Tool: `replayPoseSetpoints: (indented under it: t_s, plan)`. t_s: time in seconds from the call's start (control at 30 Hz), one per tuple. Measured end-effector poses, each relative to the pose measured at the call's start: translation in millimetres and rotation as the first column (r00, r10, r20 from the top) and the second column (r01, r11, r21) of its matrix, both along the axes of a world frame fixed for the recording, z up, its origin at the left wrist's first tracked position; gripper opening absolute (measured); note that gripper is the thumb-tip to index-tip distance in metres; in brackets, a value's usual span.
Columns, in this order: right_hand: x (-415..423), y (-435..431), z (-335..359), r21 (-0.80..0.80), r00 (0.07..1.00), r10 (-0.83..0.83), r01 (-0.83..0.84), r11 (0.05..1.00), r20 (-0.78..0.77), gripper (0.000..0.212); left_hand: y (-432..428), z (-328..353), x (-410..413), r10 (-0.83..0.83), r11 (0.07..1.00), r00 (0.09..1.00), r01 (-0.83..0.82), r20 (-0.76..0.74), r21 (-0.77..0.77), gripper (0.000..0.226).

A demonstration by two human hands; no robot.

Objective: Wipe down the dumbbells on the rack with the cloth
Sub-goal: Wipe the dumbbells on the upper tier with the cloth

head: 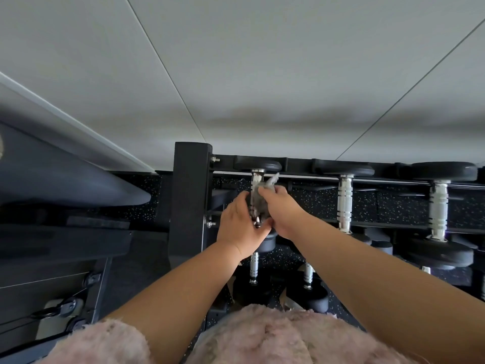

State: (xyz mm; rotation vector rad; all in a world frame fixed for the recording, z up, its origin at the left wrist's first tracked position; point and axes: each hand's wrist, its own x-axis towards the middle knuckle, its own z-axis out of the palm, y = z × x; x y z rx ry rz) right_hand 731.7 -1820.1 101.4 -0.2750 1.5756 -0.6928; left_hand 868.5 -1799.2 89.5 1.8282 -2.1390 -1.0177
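Note:
A black dumbbell rack holds several black dumbbells with chrome handles. The leftmost dumbbell on the top shelf has a grey cloth wrapped round its chrome handle. My right hand grips the cloth on the handle from the right. My left hand wraps the near end of the same handle from the left, fingers curled round it. Most of the handle is hidden by both hands and the cloth.
Two more dumbbells lie to the right on the top shelf, smaller ones on the shelf below. A dark padded bench and machine frame stand at left. A pale wall is behind.

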Motion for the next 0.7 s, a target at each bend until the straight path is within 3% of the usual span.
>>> replayPoseSetpoints:
  t_s: [0.07,0.2,0.37,0.47,0.6,0.67,0.7]
  plan:
    - [0.3,-14.1,5.4,-0.023,1.000,-0.005,0.005,1.000,-0.029,0.050,-0.8,0.4,-0.2,-0.012,1.000,1.000,0.012,-0.016,-0.009,0.081]
    - [-11.0,-29.2,5.4,-0.038,0.996,-0.048,0.051,0.998,0.069,0.040,-0.9,0.5,0.2,-0.057,0.998,0.998,0.057,-0.015,-0.040,0.079]
    - [-20.7,14.2,-6.0,0.000,0.941,0.338,-0.338,0.941,0.010,0.045,-0.8,2.3,0.4,-0.122,0.992,0.993,0.122,0.005,-0.037,0.087]
    - [-22.3,16.3,-3.1,-0.062,0.956,0.286,-0.283,0.957,0.057,0.037,-2.9,4.7,1.3,-0.126,0.992,0.992,0.126,-0.016,-0.010,0.091]
    - [-19.1,-0.8,7.7,-0.180,0.982,0.117,-0.089,0.980,0.146,0.032,-3.9,7.9,0.4,-0.134,0.991,0.991,0.134,-0.002,0.004,0.096]
    - [-16.1,-2.4,9.8,-0.214,0.987,0.144,-0.125,0.969,0.075,0.028,-4.8,8.3,0.1,-0.147,0.989,0.989,0.147,0.000,-0.004,0.093]
    - [-16.6,0.0,6.8,-0.195,0.984,0.176,-0.171,0.966,0.008,0.037,-5.4,7.8,0.5,-0.151,0.988,0.988,0.151,-0.001,0.003,0.092]
